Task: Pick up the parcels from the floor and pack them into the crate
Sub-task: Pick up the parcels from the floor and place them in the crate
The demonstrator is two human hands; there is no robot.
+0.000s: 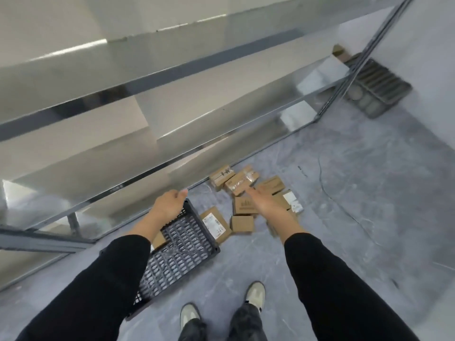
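A dark grey slotted crate (197, 244) stands on the floor below me, with one brown parcel (158, 239) lying in its far left corner. Several brown cardboard parcels (242, 223) lie scattered on the floor just right of and beyond the crate. One flat parcel with a white label (215, 223) leans against the crate's right wall. My left hand (167, 203) hovers over the crate's far edge, fingers loosely curled and empty. My right hand (264, 204) stretches out above the pile with fingers apart, holding nothing. It is motion-blurred.
A metal shelving rack (172, 134) runs along the left and far side, its lowest shelf edge just behind the crate. A second dark crate (376, 87) lies at the far right beside the rack's post. My two shoes (221, 308) stand on grey floor.
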